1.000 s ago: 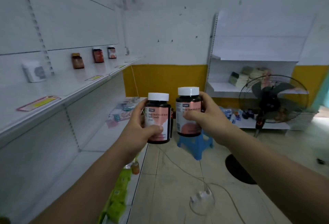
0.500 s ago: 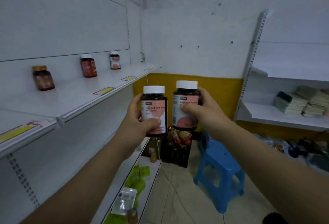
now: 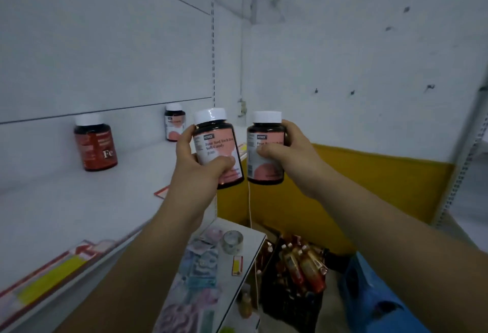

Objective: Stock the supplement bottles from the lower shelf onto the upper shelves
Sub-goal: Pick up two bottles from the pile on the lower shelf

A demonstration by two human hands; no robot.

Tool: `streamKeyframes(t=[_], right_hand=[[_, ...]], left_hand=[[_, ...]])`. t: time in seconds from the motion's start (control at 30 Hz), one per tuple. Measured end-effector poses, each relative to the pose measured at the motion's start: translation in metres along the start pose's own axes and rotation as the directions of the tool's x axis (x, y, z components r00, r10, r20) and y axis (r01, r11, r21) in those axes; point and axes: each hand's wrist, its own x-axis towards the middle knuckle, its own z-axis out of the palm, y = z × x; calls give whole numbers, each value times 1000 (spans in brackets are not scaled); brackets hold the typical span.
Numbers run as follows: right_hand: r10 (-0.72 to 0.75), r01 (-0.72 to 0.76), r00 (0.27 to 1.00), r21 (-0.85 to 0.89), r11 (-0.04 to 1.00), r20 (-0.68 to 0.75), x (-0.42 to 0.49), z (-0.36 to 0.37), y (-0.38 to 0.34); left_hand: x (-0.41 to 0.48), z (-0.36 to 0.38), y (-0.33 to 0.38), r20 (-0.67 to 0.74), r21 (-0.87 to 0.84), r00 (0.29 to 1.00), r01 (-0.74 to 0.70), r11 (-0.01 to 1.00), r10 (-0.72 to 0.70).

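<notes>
In the head view, two bare forearms reach forward and each hand holds up one bottle. The left hand [image 3: 196, 166] grips a dark round supplement bottle with a white cap and a pink-and-white label [image 3: 217, 147]. Its fingers [image 3: 224, 162] are curled around the lower half, with the thumb across the label. This bottle is tilted a little to the left and hangs in the air above the front edge of the white upper shelf [image 3: 79, 200].

The right hand [image 3: 290, 155] grips a second dark bottle of the same kind [image 3: 265, 147], upright, with the thumb on the label and the other fingers behind it. The two bottles are just beside each other; I cannot tell if they touch.

On the upper shelf, near the back wall, stands a red bottle with a white cap and the letters "Fe" [image 3: 95, 145]. Further along stands a small dark bottle with a pink label [image 3: 174, 124], partly hidden behind the left hand. A red and yellow price strip [image 3: 50, 277] lies on the front edge of the shelf.

Below, the lower white shelf [image 3: 250, 242] carries a roll of clear tape [image 3: 232, 241] and blurred flat packets [image 3: 200, 261]. On the floor beside it is a black crate of orange bottles [image 3: 298, 266], and to its right a blue plastic stool [image 3: 369, 293]. The wall behind has a yellow band [image 3: 369, 182].
</notes>
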Motion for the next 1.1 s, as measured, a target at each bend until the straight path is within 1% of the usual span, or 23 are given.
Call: streamKeyframes(t=[0.1, 0.2, 0.27, 0.37, 0.43, 0.57, 0.67, 0.77, 0.83, 0.93, 1.03, 1.1], right_hand=[[-30, 26, 997, 57, 998, 70, 62, 3, 22], [-74, 60, 982, 84, 995, 173, 118, 8, 45], [-113, 93, 966, 94, 991, 234, 152, 11, 59], [-162, 116, 903, 138, 984, 397, 210, 14, 84], [-168, 116, 857, 134, 984, 487, 241, 15, 97], [-177, 120, 769, 134, 984, 614, 279, 19, 110], [-176, 123, 735, 127, 984, 655, 299, 29, 116], [-172, 138, 695, 105, 985, 699, 312, 41, 130], [-177, 145, 686, 105, 984, 706, 320, 48, 140], [-184, 156, 695, 104, 982, 695, 334, 59, 149], [-184, 188, 687, 73, 980, 703, 351, 71, 155], [-177, 206, 660, 52, 977, 730, 362, 81, 157]], left_hand=[[34, 12, -10, -82, 73, 995, -47, 996, 53], [61, 19, -21, -160, 225, 983, -55, 973, 92], [76, 23, -27, -193, 331, 977, -27, 943, 95], [105, 35, -44, -294, 496, 946, 27, 868, 139], [120, 43, -51, -364, 562, 920, 92, 822, 146], [148, 56, -67, -478, 587, 872, 227, 777, 107], [162, 57, -77, -489, 651, 866, 280, 706, 107], [173, 50, -80, -499, 666, 863, 323, 673, 79], [182, 41, -81, -507, 652, 861, 348, 674, 45], [195, 31, -84, -504, 643, 864, 375, 668, 1], [210, 25, -90, -515, 649, 857, 384, 656, 8], [218, 23, -94, -529, 658, 848, 391, 644, 25]])
